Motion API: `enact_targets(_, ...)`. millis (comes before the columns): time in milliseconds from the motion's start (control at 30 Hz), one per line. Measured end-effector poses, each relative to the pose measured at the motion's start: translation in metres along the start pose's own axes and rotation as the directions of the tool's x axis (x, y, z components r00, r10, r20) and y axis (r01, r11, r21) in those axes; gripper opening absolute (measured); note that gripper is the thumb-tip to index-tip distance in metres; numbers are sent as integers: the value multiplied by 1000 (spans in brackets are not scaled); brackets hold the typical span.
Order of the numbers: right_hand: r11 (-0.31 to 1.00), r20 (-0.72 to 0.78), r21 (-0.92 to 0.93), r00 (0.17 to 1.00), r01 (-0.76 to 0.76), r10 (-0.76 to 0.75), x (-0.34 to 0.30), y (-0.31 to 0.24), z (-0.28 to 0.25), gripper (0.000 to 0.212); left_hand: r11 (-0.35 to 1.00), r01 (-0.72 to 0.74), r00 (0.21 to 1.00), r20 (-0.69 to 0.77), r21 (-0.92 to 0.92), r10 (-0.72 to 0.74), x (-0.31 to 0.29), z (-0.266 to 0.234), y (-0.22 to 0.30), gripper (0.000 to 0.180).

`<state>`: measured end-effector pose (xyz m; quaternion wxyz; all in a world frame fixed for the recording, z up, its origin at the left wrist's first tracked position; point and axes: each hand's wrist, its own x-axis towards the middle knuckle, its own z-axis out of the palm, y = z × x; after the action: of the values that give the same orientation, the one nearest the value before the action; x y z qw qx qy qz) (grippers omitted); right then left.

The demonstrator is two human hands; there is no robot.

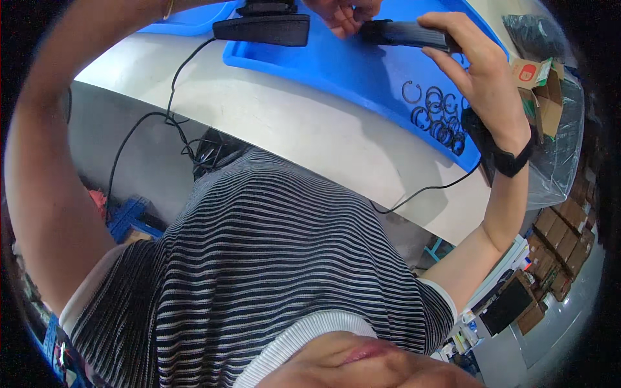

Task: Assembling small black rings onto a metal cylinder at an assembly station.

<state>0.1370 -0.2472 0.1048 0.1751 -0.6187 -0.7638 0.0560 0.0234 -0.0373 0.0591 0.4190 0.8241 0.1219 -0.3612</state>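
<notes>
My right hand (482,68) grips one end of a dark, finely ridged bar (407,34), thumb below and fingers above. Whether it is one piece or a stack of thin parts, I cannot tell. At the bar's other end, my left hand (346,14) has its fingers pinched together, partly cut off by the top edge; what they hold is unclear. Both hands are over a blue tray (304,61). Several loose black retaining rings (443,119) lie in its near right corner, some overlapping, below my right hand.
A black device (262,30) with a cable sits by my left wrist; a black strap (511,161) rings my right. The white table (284,119) bears the tray. An open cardboard box (548,97) stands right, beside plastic-wrapped goods (556,171). Cables (171,119) hang over the front edge.
</notes>
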Motion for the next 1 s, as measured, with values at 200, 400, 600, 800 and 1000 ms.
enact_targets(200,974,86,7,971,-227,225,-14,1,-6,41,824,-238,970,-89,-514,225,32,9,-43,27)
enact_targets(400,914,220,-103,887,-392,406,-28,8,8,51,733,-164,986,-110,-660,121,24,16,-34,33)
enact_targets(600,937,71,-2,934,-350,349,-42,0,18,40,704,-289,957,-182,-649,225,4,15,-38,37)
enact_targets(800,939,-158,142,929,-314,334,-42,-29,2,43,742,-621,760,-426,-254,490,-45,21,-25,38)
enact_targets(1000,939,-218,180,919,-293,328,-32,-42,-6,45,627,-762,569,-633,-165,525,-75,39,-14,36)
